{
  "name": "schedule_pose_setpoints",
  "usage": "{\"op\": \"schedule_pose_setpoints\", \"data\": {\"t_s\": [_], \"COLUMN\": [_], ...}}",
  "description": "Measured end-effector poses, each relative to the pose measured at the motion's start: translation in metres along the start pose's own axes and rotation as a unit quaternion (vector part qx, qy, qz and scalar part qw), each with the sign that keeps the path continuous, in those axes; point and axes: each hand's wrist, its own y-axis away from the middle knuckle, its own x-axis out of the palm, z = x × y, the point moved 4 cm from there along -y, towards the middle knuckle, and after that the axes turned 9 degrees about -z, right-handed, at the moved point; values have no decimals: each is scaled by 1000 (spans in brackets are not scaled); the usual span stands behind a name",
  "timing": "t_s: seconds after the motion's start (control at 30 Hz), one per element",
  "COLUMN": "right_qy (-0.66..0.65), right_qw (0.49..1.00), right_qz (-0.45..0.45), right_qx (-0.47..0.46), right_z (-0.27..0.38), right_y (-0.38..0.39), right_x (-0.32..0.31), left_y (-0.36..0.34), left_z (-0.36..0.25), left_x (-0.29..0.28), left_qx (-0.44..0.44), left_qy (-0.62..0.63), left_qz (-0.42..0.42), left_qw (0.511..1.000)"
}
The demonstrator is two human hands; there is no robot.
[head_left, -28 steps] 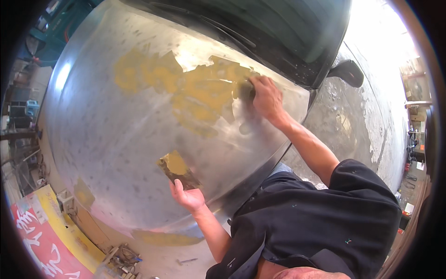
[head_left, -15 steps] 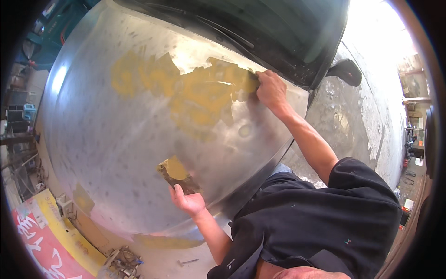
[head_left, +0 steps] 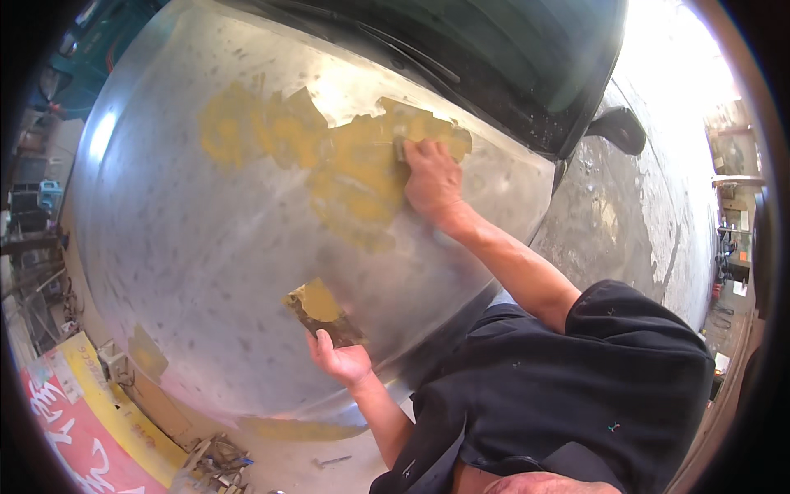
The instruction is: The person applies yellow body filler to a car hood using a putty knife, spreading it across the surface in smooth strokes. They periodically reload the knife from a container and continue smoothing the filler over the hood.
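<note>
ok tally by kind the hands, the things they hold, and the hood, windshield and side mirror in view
Hands (left hand, right hand): 2
Board with yellow filler: 1
Flat tool, mostly hidden by the right hand: 1
Hood: 1
Windshield: 1
Side mirror: 1
Total: 7

Right hand hides most of small greyish tool at its fingertips; exact shape cannot be told. Same hand and wrist cover part of yellow patch. Some fingers of left hand out of sight beneath dark board; board's underside hidden. Windshield cut off by upper edge. Teal machine clipped by dark rim, kind unclear. Red-and-yellow sign cut off at lower left. Slim object on floor too small to identify.
</note>
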Motion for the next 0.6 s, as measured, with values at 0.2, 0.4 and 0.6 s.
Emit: {"op": "schedule_pose_setpoints", "data": {"t_s": [0.2,0.4,0.6], "right_qy": [-77,-68,-95], "right_qw": [994,994,987], "right_qz": [22,-36,46], "right_qx": [-81,-82,-119], "right_z": [18,8,19], "right_y": [27,-6,36], "right_x": [-13,6,-9], "left_y": [3,-1,2], "left_z": [-3,1,-1], "left_x": [-2,-8,-3], "left_qx": [6,1,4], "left_qy": [15,-9,15], "left_qz": [-21,6,-25], "left_qw": [1000,1000,1000]}}
